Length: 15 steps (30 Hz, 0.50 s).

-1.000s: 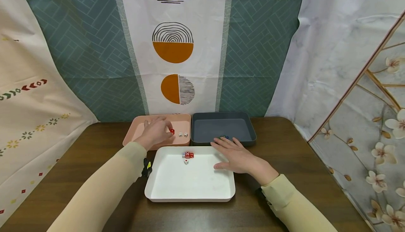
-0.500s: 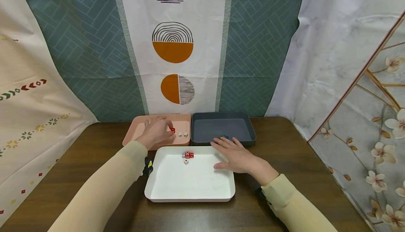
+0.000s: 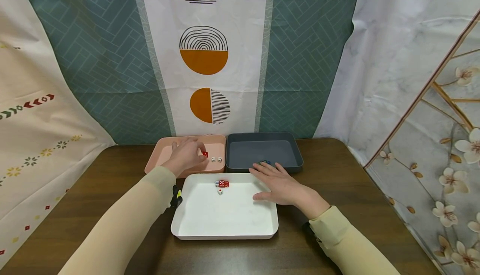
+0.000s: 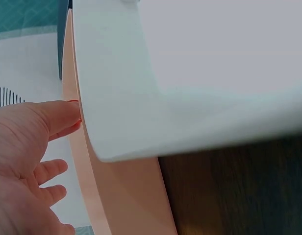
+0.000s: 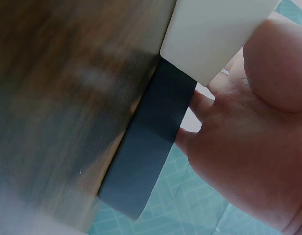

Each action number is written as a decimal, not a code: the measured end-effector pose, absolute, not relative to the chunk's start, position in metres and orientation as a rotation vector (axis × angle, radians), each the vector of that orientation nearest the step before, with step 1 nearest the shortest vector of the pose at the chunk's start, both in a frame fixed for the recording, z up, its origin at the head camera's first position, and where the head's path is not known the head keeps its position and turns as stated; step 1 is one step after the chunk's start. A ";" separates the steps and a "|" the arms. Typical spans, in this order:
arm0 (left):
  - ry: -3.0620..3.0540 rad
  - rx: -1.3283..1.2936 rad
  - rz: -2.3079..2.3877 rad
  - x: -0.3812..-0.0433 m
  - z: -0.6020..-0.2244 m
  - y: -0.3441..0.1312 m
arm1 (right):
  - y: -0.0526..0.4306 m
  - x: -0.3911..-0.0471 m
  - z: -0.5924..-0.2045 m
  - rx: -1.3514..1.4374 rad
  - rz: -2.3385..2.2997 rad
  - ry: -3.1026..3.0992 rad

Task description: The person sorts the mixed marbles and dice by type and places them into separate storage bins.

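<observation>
Over the pink tray (image 3: pixel 159 156), my left hand (image 3: pixel 184 156) pinches a red die (image 3: pixel 205 154) between thumb and fingertip. Just right of it, two white dice (image 3: pixel 216 159) lie on the pink tray's floor. In the left wrist view the thumb and index finger (image 4: pixel 67 113) meet behind the white tray's edge, and the die is mostly hidden. My right hand (image 3: pixel 281 186) is spread flat over the right rim of the white tray (image 3: pixel 225 218), holding nothing, fingertips reaching to the dark grey tray (image 3: pixel 258 143). Red dice (image 3: pixel 223 183) and a white die (image 3: pixel 220 191) sit in the white tray.
Small blue and green pieces (image 3: pixel 265 162) lie at the front of the dark grey tray, partly behind the right fingertips. All three trays stand close together on a dark wooden table (image 3: pixel 123 183). Patterned cloths (image 3: pixel 300 79) hang behind and at both sides.
The left hand and the red die have shifted very slightly to the right within the pink tray. The right hand has stayed in place.
</observation>
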<state>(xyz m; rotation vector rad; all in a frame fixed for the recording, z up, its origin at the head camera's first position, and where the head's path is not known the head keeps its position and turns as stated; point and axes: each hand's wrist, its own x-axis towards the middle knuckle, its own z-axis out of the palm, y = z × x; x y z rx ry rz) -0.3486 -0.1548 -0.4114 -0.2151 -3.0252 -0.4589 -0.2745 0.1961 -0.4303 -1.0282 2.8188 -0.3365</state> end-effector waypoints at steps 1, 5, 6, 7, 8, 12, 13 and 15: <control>-3.025 -0.214 -0.458 -0.349 -0.412 -0.155 | 0.196 -0.275 -0.430 -1.031 -0.339 2.818; -3.026 -0.209 -0.452 -0.351 -0.414 -0.155 | 0.196 -0.275 -0.431 -1.029 -0.338 2.817; -3.027 -0.206 -0.451 -0.351 -0.414 -0.156 | 0.196 -0.275 -0.431 -1.027 -0.337 2.818; -3.029 -0.202 -0.451 -0.351 -0.414 -0.156 | 0.196 -0.275 -0.431 -1.026 -0.337 2.818; -3.030 -0.197 -0.452 -0.351 -0.414 -0.156 | 0.196 -0.275 -0.431 -1.022 -0.338 2.818; -3.029 -0.192 -0.460 -0.350 -0.413 -0.156 | 0.195 -0.274 -0.431 -1.017 -0.337 2.821; -3.026 -0.195 -0.460 -0.349 -0.412 -0.156 | 0.195 -0.274 -0.430 -1.016 -0.337 2.820; -3.021 -0.206 -0.460 -0.348 -0.412 -0.155 | 0.195 -0.274 -0.430 -1.015 -0.332 2.822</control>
